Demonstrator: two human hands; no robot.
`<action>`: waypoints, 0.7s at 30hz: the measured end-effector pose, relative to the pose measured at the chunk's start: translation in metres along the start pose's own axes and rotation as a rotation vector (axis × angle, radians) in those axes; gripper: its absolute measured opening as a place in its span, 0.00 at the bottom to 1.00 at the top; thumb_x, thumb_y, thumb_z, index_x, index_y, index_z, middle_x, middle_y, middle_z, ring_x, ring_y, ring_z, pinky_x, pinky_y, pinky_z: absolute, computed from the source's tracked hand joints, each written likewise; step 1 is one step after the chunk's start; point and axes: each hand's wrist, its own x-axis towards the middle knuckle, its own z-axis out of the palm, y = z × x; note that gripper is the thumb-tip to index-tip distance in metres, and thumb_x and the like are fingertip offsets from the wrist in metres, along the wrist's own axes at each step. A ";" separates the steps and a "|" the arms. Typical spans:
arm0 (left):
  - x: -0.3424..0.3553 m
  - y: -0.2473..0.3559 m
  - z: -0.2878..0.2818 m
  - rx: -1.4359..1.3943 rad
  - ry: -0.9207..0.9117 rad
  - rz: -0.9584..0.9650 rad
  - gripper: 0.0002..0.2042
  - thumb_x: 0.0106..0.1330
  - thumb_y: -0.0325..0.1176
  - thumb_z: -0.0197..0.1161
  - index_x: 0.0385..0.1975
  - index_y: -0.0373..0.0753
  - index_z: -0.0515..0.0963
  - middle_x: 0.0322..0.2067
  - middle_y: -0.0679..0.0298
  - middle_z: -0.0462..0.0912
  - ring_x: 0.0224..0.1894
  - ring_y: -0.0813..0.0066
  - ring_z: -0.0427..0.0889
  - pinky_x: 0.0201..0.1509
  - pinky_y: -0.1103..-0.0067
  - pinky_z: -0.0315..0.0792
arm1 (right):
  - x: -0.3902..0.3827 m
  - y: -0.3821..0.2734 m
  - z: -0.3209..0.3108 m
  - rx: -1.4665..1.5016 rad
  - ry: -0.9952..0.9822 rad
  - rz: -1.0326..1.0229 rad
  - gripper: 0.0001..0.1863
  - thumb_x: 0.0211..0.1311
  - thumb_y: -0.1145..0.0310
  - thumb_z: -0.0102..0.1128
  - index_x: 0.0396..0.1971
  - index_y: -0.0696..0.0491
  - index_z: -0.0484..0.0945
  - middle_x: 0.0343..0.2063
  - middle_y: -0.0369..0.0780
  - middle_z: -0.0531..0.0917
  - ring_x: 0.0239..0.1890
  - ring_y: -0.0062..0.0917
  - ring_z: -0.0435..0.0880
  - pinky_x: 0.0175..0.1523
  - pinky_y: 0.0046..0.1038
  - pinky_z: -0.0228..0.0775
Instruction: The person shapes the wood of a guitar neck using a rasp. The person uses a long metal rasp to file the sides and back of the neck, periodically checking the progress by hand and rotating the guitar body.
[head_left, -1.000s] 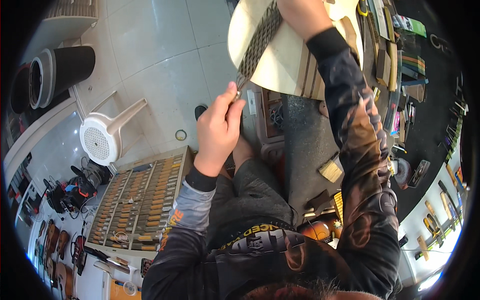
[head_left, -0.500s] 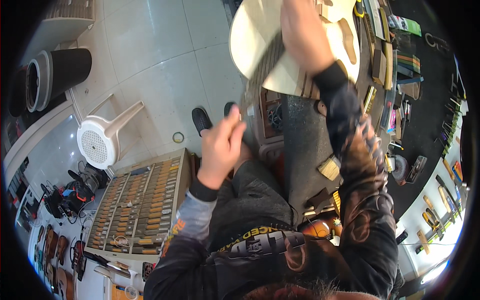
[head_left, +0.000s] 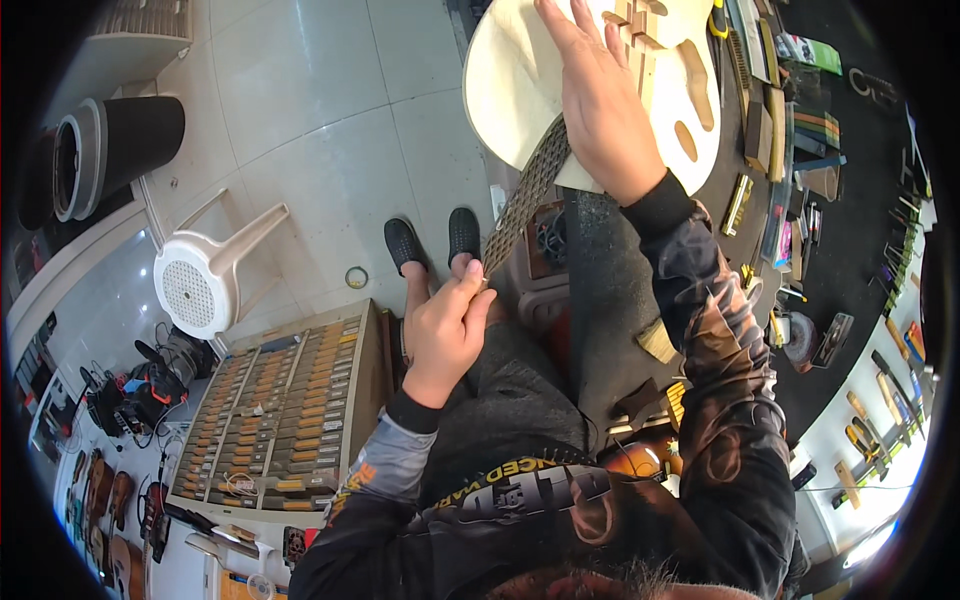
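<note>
A pale wooden guitar body [head_left: 510,75], with routed cavities and a darker centre strip, lies at the top of the view on the dark bench. My left hand [head_left: 448,325] is closed around the near end of a long lattice-bladed saw rasp [head_left: 524,207]. The rasp slants up and to the right, crossing the lower edge of the body. My right hand [head_left: 612,118] is over the body with its fingers stretched out. Its palm is by the rasp's far end, which it hides; whether it presses on the rasp I cannot tell.
A brush [head_left: 657,341], wood blocks [head_left: 757,135] and small tools lie on the dark bench [head_left: 610,290] to the right. A white stool [head_left: 195,285] and a drawer-like rack of files [head_left: 285,405] stand left. A tape roll [head_left: 356,277] lies on the floor.
The rasp, blurred before, now shows sharply and lies farther down. My right hand has come lower and its outstretched fingers show. My left hand has shifted slightly down.
</note>
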 end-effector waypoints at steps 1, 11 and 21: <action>-0.004 -0.004 0.000 0.023 -0.006 0.035 0.18 0.66 0.26 0.72 0.55 0.33 0.82 0.33 0.56 0.89 0.32 0.58 0.88 0.33 0.72 0.78 | 0.002 0.001 -0.001 0.011 0.018 -0.009 0.35 0.66 0.86 0.39 0.75 0.61 0.60 0.71 0.58 0.68 0.79 0.53 0.57 0.81 0.50 0.44; 0.004 -0.002 -0.002 0.006 -0.032 -0.040 0.16 0.70 0.22 0.68 0.57 0.32 0.80 0.37 0.51 0.88 0.34 0.65 0.89 0.40 0.76 0.80 | 0.007 0.004 0.002 0.075 0.052 -0.040 0.34 0.67 0.85 0.41 0.75 0.61 0.61 0.69 0.59 0.70 0.78 0.54 0.58 0.81 0.51 0.44; 0.077 0.003 0.007 -0.168 0.072 -0.077 0.16 0.71 0.23 0.67 0.57 0.31 0.81 0.35 0.52 0.87 0.34 0.68 0.88 0.39 0.77 0.79 | 0.065 0.035 0.003 0.054 0.193 -0.124 0.32 0.69 0.83 0.39 0.75 0.61 0.59 0.69 0.61 0.69 0.77 0.54 0.59 0.82 0.48 0.46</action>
